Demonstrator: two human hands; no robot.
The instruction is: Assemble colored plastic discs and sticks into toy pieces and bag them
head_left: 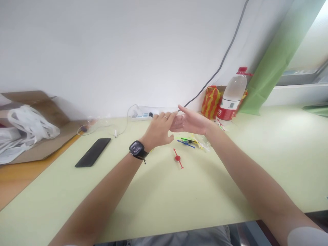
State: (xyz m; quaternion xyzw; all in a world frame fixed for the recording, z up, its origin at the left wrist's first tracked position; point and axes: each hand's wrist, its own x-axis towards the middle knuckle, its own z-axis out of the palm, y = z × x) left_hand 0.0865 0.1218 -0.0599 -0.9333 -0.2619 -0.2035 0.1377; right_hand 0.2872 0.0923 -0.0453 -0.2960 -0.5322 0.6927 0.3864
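My left hand, with a smartwatch on its wrist, is raised over the table, palm down and fingers stretched out. Its fingertips meet or overlap the fingers of my right hand, which is turned palm up with the thumb apart. No held object shows in either hand. Below them on the table lies a red plastic arrow spinner with a round middle. A little farther back is a small heap of similar pieces, among them a blue arrow spinner, beside clear plastic film, partly behind my right wrist.
A black phone-like slab lies at left, near an open cardboard box holding white straps. A power strip with a white cable is by the wall. At back right stand a large bottle and a red-yellow striped bag.
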